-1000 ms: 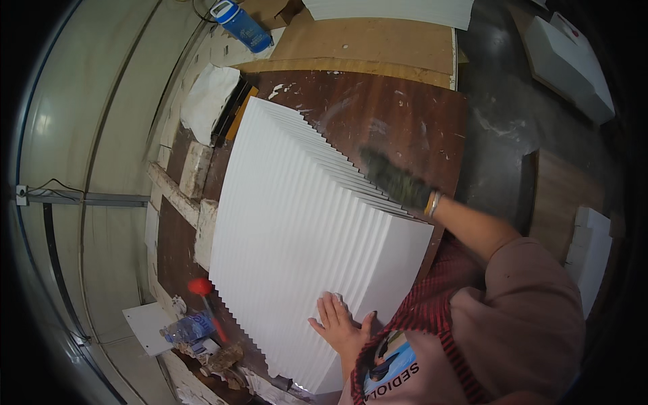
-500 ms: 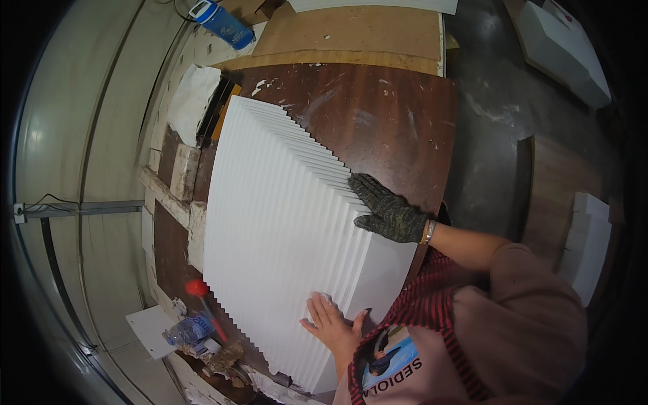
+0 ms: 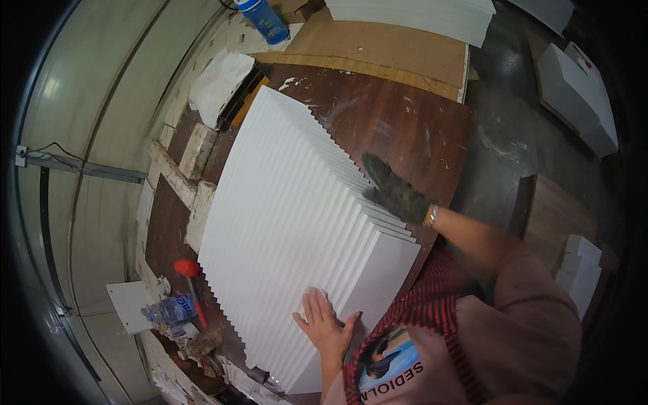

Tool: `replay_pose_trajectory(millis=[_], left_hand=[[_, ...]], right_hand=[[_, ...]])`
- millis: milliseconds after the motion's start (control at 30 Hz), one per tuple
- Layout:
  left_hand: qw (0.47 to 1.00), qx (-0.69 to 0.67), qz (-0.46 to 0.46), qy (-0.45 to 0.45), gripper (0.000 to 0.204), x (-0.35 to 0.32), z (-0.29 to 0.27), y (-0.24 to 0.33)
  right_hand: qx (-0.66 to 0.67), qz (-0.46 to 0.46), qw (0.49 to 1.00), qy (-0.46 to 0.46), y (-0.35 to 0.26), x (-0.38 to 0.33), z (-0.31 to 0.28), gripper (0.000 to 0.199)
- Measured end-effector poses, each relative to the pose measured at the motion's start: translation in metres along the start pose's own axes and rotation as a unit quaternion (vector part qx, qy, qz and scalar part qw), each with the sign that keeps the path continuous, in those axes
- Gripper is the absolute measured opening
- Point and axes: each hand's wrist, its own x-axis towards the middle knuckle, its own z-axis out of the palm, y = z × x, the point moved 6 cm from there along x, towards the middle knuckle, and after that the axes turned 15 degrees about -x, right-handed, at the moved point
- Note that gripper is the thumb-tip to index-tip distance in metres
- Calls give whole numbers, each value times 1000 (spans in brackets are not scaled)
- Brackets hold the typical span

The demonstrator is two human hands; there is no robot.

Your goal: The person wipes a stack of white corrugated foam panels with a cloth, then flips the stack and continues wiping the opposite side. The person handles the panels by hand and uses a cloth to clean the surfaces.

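A stack of white sheets or panels (image 3: 283, 202), fanned into even steps, lies slantwise across the brown tabletop (image 3: 412, 121). Flat on its near part rests my bare left hand (image 3: 322, 324), fingers spread and thumb out to the right. My right hand (image 3: 397, 190), in a dark knitted glove, is at the stepped right edge, slightly blurred. Its fingers are stretched out and its thumb stands apart over the sheet edges; whether the palm touches them I cannot tell.
Left of the stack lie a red-headed mallet (image 3: 187, 268), a plastic bottle (image 3: 169, 309) and whitish blocks (image 3: 199, 152). Beyond are a white cloth or bag (image 3: 219, 84), a blue bottle (image 3: 264, 21) and more white sheets (image 3: 418, 17). White panels (image 3: 577, 94) stand at the right.
The gloved right hand has shifted outward along the stack's right edge, its fingers now beyond the sheets. My left hand stays on the stack. The whole view has tilted a little.
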Motion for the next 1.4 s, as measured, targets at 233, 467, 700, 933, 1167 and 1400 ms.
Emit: replay_pose_trajectory(millis=[233,467,700,933,1167,1400], left_hand=[[1000,11,4,-2,105,0,0,-1],[999,35,2,-15,104,-3,7,-9],[999,32,-4,-11,108,-6,11,-18],[1000,23,-12,-12,104,-10,11,-22],[999,44,-11,5,100,-8,10,-17],[999,7,-9,41,95,-8,3,-13]], right_hand=[[61,46,997,26,-9,135,24,95],[13,5,995,101,2,150,-16,89],[37,-2,999,13,-13,146,21,90],[-233,94,941,229,43,229,-29,87],[-343,-60,815,464,-4,253,16,87],[-60,-67,995,50,17,290,12,80]])
